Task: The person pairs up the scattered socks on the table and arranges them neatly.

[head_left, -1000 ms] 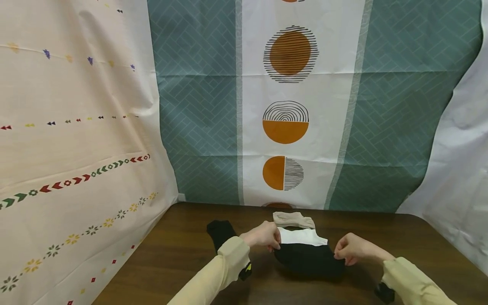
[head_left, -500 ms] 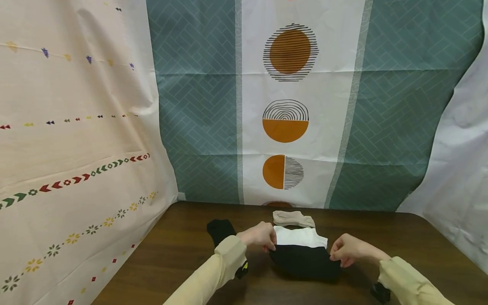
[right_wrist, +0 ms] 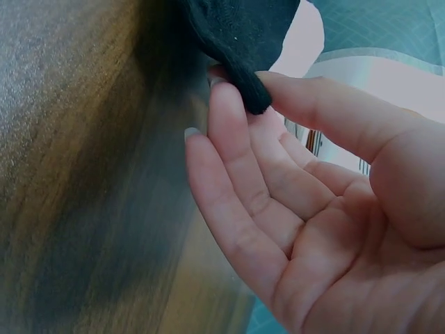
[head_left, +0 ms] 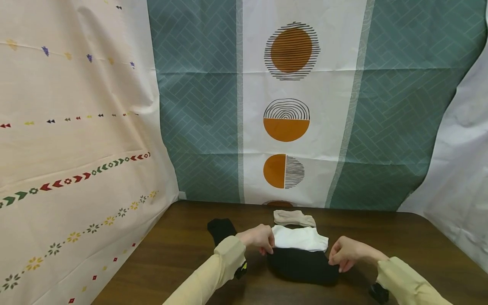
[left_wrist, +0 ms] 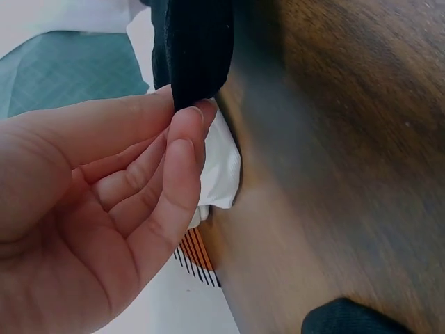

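Held black sock (left_wrist: 198, 49): cut off by the top edge of both wrist views. Second black sock (head_left: 221, 230), left of centre, head view: near end hidden behind the left sleeve (head_left: 213, 270). Beige sock (left_wrist: 201, 216), left wrist view: mostly covered (white sock (left_wrist: 221, 167) and left hand (left_wrist: 104, 202) in front). Right sleeve (head_left: 406, 279): cut off, head view's bottom edge.

Dk wood table (head_left: 171, 254), teal/wht cloth (head_left: 198, 106) behind w/ orange circles (head_left: 291, 50), cream cloth (head_left: 76, 97) to L

Home or studio unclear: printed cloth hangings (head_left: 198, 106) right behind and beside a dark wooden table (head_left: 179, 241).
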{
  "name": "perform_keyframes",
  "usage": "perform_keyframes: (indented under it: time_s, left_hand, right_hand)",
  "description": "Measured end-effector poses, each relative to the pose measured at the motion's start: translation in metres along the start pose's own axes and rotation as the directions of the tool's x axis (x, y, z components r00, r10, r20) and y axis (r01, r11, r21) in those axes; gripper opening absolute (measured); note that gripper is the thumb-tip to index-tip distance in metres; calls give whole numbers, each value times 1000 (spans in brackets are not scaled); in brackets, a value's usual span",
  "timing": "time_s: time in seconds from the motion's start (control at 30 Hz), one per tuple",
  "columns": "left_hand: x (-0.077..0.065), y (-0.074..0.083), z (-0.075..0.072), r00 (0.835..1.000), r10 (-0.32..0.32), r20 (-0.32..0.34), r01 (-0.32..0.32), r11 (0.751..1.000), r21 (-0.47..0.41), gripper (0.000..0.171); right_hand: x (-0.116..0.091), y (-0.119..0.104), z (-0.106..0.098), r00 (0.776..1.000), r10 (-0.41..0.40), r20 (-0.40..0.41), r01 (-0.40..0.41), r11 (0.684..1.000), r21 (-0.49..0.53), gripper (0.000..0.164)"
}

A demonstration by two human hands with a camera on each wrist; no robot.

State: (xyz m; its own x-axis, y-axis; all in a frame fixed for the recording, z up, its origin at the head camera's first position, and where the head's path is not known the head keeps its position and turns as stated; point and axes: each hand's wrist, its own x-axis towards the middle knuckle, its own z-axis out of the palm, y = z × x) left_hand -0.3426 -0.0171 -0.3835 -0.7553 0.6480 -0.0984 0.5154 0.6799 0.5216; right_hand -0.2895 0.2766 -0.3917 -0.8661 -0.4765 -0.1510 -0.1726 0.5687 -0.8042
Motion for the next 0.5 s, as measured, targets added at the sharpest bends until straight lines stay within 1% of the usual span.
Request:
perform_keyframes:
  time_s: [0.27, 0.5]
  left_hand:
    - [2, -4, 5, 1000, -3, 11, 3, 1000, 0, 12]
    - [1, -4, 8, 999, -42, 10, 42, 999, 3, 13]
  right_hand:
    - [1, 0, 2, 1000, 16, 14, -16, 1000, -2, 4]
    - [1, 3, 4, 998, 56, 12, -56, 998, -15, 4]
